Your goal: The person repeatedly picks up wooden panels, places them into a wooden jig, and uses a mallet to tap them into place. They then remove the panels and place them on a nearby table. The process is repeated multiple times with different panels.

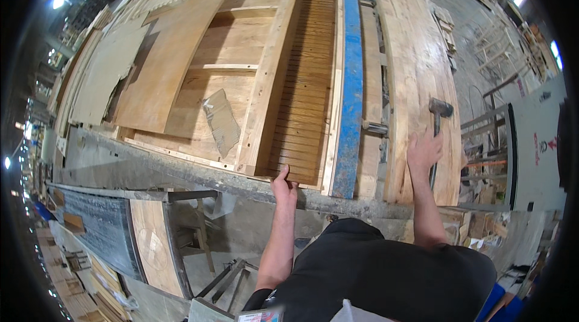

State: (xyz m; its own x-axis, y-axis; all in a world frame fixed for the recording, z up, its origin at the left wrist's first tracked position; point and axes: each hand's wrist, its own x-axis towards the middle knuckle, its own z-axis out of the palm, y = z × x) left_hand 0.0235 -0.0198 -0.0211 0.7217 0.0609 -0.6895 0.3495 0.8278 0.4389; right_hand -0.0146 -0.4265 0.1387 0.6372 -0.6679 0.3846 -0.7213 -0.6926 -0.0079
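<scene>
Beneath my left hand (284, 187) is the near end of a long brown slatted panel (303, 75). My thumb lies on top of its edge, and the fingers curl under, mostly hidden. The panel sits in a pale wooden frame (265, 87). To the right, my right hand (424, 151) is over the handle of a hammer (440, 108), its fingers closed around it. The hammer's dark head points away from me, above a wide light wood board (416, 69). A blue clamp bar (350, 81) runs lengthwise between the slatted panel and that board.
A torn cardboard piece (222, 123) lies inside the frame, and a plywood sheet (181, 50) leans across its left side. A metal clamp screw (375, 127) sticks out beside the blue bar. A grey cabinet (537, 147) stands at right; a dark-topped bench (96, 225) is at lower left.
</scene>
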